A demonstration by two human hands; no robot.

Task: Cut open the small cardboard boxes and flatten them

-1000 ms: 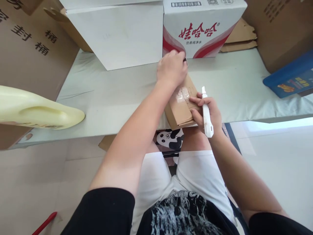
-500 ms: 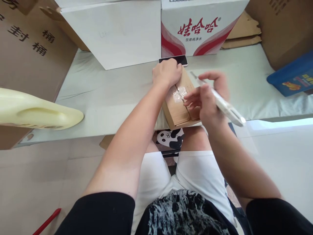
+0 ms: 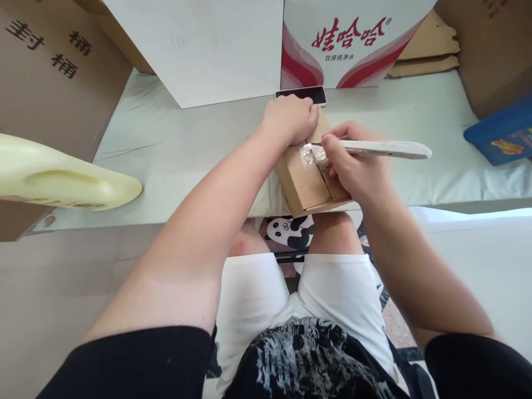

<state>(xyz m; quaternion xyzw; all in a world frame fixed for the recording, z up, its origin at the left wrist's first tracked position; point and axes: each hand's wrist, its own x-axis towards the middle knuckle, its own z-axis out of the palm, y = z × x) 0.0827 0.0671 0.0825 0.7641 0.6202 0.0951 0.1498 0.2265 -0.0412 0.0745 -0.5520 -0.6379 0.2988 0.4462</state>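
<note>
A small brown cardboard box (image 3: 305, 185) lies at the near edge of the covered table, with a strip of clear tape (image 3: 308, 157) across its top seam. My left hand (image 3: 291, 119) grips the far part of the box, its fingers curled over the top. In my right hand (image 3: 359, 160) is a white utility knife (image 3: 390, 148), held almost level with its handle pointing right. Its blade tip is at the seam by the tape. Just beyond my left hand lies a dark-screened phone (image 3: 313, 95), partly covered by that hand.
Behind the phone stand a plain white box (image 3: 216, 55) and a white-and-red carton (image 3: 353, 44). A pale yellow bottle (image 3: 75, 177) is at left, and a blue container (image 3: 502, 133) at right. Large brown cartons (image 3: 54, 111) rise at the sides. The table cover (image 3: 199, 149) is pale green.
My right hand has brought the knife left and down onto the box, turning it from slanted to nearly level. My left hand keeps its hold on the box. The view has shifted slightly.
</note>
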